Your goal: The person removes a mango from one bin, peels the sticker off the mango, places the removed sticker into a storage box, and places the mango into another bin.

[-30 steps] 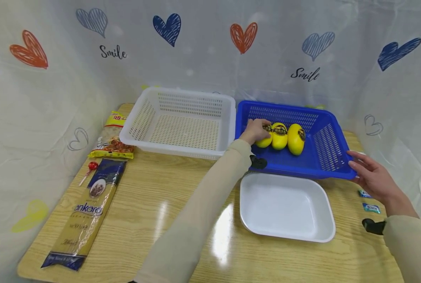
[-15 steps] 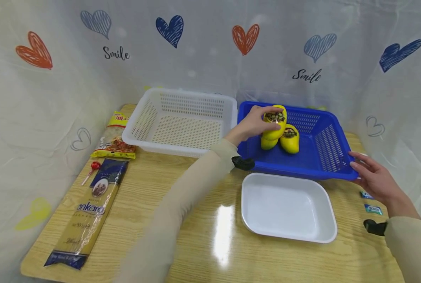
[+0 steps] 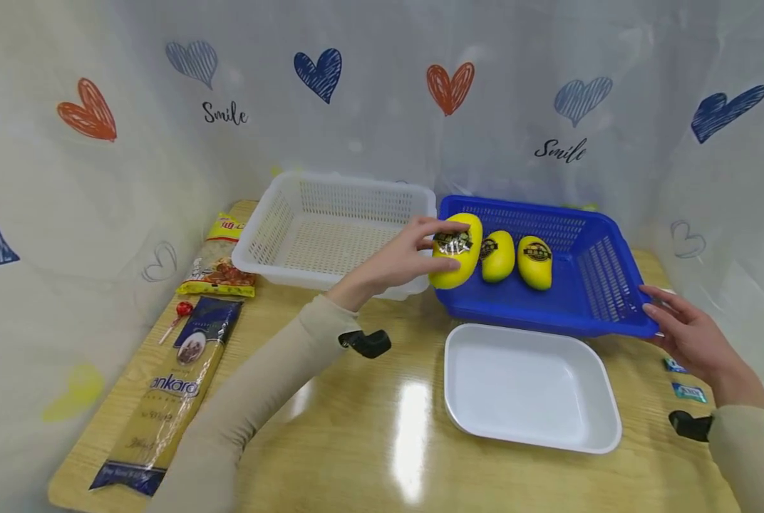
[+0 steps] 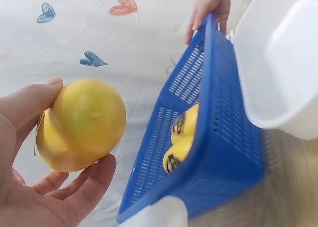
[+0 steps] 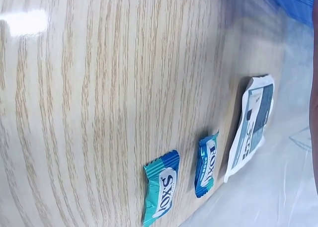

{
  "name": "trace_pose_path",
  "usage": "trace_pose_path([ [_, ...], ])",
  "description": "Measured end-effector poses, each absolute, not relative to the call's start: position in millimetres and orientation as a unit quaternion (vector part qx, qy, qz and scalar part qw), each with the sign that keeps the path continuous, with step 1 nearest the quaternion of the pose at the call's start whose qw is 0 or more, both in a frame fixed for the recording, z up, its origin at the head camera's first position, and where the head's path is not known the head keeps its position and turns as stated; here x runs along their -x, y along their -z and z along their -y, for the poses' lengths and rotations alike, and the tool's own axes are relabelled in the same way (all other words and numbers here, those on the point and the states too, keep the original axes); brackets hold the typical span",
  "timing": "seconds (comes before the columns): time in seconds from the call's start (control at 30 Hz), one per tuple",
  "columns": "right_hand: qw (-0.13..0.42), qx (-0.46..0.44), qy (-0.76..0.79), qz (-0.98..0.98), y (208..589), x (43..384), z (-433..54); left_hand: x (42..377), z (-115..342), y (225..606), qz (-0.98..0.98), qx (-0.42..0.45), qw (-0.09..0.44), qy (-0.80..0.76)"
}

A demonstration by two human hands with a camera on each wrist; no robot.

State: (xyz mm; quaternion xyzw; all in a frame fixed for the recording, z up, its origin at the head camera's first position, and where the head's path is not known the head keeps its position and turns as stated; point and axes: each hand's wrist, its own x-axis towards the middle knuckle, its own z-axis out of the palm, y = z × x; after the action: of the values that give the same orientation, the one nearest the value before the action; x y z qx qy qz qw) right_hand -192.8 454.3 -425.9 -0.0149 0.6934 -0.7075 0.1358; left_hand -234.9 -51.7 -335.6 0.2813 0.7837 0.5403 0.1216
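My left hand (image 3: 408, 255) grips a yellow mango (image 3: 459, 260) with a dark label, thumb on the near side and fingers round the other. In the head view this mango overlaps the left end of the blue basket (image 3: 568, 313); the left wrist view shows it held up outside the basket. Two more mangoes, one in the middle (image 3: 497, 258) and one to its right (image 3: 535, 262), lie on the basket's floor. My right hand (image 3: 693, 331) pinches the basket's right rim between thumb and fingers.
A white perforated basket (image 3: 337, 278) stands left of the blue one. A white tray (image 3: 529, 388) sits in front. At left lie a snack bag (image 3: 218, 260), a lollipop (image 3: 184, 308) and a spaghetti pack (image 3: 170, 399). Small wrapped candies (image 5: 162, 188) and a white packet (image 5: 252, 122) lie at right.
From inside the blue basket, my left hand has lifted the mango and carried it left to the basket's left end. My right hand stays on the rim.
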Motion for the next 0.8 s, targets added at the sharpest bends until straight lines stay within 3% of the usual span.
trace_pose_path([
  [0.2,0.133,0.021,0.702,-0.7,428,191,-456,203,82,349,-0.785,-0.278,0.117,-0.541],
  [0.57,0.127,0.015,0.692,-0.711,429,191,-457,157,122,366,-0.798,-0.258,0.155,-0.522],
  [0.8,0.123,0.019,0.694,-0.709,430,190,-456,140,137,403,-0.82,-0.27,0.17,-0.476],
])
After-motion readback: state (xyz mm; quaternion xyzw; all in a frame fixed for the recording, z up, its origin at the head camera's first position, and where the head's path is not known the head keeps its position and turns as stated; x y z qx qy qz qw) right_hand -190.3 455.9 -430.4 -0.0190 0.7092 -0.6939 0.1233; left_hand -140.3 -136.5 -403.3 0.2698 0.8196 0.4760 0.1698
